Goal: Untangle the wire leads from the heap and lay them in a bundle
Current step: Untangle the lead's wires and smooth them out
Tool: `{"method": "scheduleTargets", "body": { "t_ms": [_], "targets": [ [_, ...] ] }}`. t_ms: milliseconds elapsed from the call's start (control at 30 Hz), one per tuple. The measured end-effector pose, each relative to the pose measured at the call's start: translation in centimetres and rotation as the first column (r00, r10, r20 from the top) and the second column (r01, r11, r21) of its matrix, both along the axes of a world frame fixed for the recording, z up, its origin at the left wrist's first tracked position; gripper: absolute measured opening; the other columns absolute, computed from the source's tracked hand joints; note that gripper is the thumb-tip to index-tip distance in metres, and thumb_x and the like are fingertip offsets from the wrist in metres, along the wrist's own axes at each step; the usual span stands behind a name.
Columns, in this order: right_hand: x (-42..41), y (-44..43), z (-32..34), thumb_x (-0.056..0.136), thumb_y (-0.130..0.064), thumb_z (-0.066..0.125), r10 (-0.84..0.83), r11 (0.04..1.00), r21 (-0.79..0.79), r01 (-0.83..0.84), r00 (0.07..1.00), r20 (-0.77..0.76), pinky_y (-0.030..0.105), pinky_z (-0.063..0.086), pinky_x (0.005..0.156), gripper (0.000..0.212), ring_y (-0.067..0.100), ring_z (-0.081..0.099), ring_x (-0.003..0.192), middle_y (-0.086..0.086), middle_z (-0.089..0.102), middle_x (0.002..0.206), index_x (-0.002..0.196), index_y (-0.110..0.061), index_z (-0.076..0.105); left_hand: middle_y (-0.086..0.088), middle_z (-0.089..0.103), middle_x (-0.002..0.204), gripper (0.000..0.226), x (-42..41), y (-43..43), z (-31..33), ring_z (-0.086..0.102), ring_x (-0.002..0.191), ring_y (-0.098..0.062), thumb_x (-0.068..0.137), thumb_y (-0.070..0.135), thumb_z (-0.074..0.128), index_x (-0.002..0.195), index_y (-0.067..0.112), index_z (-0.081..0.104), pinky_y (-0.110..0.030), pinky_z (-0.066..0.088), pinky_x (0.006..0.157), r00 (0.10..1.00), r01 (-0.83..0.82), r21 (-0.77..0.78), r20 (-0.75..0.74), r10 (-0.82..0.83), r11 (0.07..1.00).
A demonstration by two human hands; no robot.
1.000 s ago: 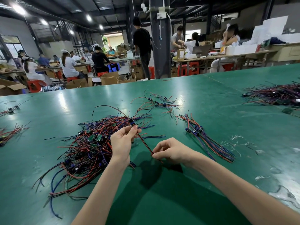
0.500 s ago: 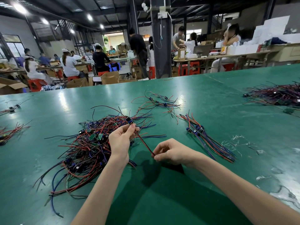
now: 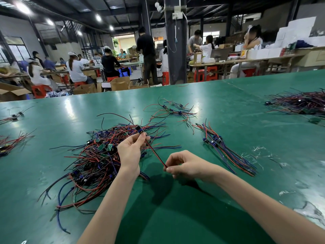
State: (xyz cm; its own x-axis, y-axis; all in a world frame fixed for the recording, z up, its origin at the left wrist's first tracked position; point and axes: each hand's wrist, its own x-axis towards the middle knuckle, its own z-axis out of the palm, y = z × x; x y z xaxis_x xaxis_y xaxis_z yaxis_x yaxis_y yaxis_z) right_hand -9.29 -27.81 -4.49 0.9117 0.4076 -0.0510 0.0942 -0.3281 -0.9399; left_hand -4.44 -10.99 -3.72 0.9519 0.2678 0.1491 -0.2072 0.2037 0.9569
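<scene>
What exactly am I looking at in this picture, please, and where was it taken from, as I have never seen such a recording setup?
There is no machine here: a person works with two bare hands, and the one picture comes from a wide-angle camera worn on that person's head, looking forward and down. The left hand pinches the upper end of a thin red-and-black wire lead, just under its small blue-and-black component; the right hand pinches its lower end, so it runs straight between them. Beside and behind the left hand lies a tangled heap of red, blue and black wires on the glossy green table. To the right lies a straightened bundle of red and blue leads. Other people work at tables behind.
</scene>
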Motion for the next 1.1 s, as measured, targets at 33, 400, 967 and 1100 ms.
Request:
{"method": "scheduleTargets", "body": {
  "t_ms": [33,400,967,1100],
  "targets": [
    [0.0,0.0,0.1,0.090,0.002,0.058,0.022,1.000,0.009,-0.022,0.999,0.038,0.012,0.042,0.054,0.006,0.001,0.055,0.052,0.002,0.061,0.078,0.091,-0.004,0.060,0.006,0.070,0.063,0.008,0.1,0.1,0.0,0.052,0.051,0.005,0.088,0.009,0.065,0.081,0.011,0.068,-0.008,0.040,0.053,1.000,-0.008,-0.006,-0.004,0.008,1.000],
    [-0.2,0.8,-0.5,0.090,0.002,0.058,0.016,0.999,-0.046,-0.007,0.978,0.209,0.012,0.043,0.065,0.009,0.000,0.055,0.056,0.001,0.062,0.078,0.093,-0.004,0.064,0.005,0.070,0.064,0.006,0.5,0.4,-0.2,0.052,0.054,0.000,0.088,0.009,0.064,0.085,0.008,0.070,-0.010,0.042,0.058,0.999,-0.036,-0.005,-0.006,0.036,0.999],
    [-1.3,1.7,-0.2,0.088,-0.002,0.062,0.005,0.998,-0.055,0.014,0.945,0.327,0.006,0.038,0.063,0.006,-0.005,0.054,0.061,-0.005,0.063,0.069,0.088,-0.004,0.068,0.003,0.070,0.070,0.010,0.8,0.6,-0.7,0.056,0.056,0.005,0.088,0.010,0.065,0.080,0.014,0.069,-0.016,0.043,0.067,0.999,-0.050,0.037,0.011,0.050,0.998],
    [-1.5,1.9,0.0,0.087,0.000,0.063,-0.004,1.000,-0.025,0.015,0.920,0.392,0.005,0.037,0.060,0.008,-0.007,0.052,0.056,-0.010,0.061,0.066,0.085,-0.006,0.068,0.004,0.070,0.067,0.007,1.1,0.4,-1.2,0.058,0.055,0.006,0.087,0.009,0.066,0.081,0.012,0.069,-0.006,0.045,0.058,0.999,-0.030,0.096,0.016,0.029,0.995]
  ]
}}
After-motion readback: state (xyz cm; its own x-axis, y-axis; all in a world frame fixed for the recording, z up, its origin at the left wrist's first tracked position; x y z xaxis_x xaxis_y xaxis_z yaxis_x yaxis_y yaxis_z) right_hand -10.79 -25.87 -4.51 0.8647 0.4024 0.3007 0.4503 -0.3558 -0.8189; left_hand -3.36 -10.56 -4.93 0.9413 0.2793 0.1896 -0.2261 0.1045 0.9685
